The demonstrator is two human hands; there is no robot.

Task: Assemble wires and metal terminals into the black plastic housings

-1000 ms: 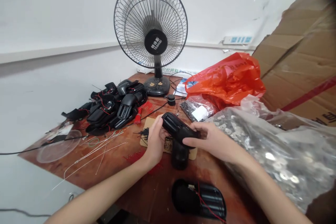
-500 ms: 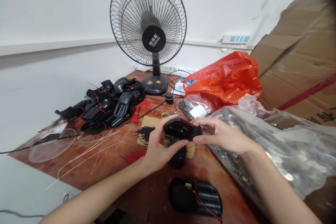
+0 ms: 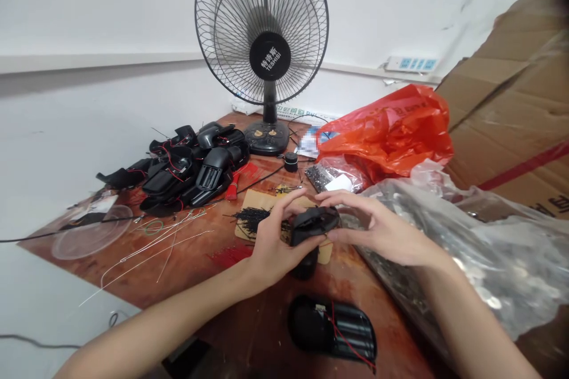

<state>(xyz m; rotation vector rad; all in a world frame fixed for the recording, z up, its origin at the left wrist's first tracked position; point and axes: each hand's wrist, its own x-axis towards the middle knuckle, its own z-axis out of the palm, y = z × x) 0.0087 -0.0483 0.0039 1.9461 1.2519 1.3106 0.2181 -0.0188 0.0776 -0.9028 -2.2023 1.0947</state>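
Black housing (image 3: 315, 222) held between both hands, raised over the brown surface (image 3: 249, 325) and near its middle, tilted, with an open edge showing. Gripped at its left end by the left hand (image 3: 271, 249), fingers curved over the far side and thumb laid along the near edge. Pinched at its right end by the right hand (image 3: 377, 225), between thumb below and fingers above, fingertips partly hidden. Just beneath in view, a second black part (image 3: 306, 266), mostly covered; impossible to tell whether touching the one held. Behind the left hand, on a tan board (image 3: 253, 198), a bunch of short black wires (image 3: 251, 219); beside it, a scatter of red wires (image 3: 229, 254). Nearer the body, an open black shell (image 3: 306, 325) with red leads across its ribbed half. Off to the left, a heap of black housings (image 3: 208, 166) and some long silvery wires (image 3: 146, 249). Close by the right forearm, a clear bag of metal discs (image 3: 466, 260); farther back, a red plastic bag (image 3: 391, 136) and a black fan (image 3: 269, 56).
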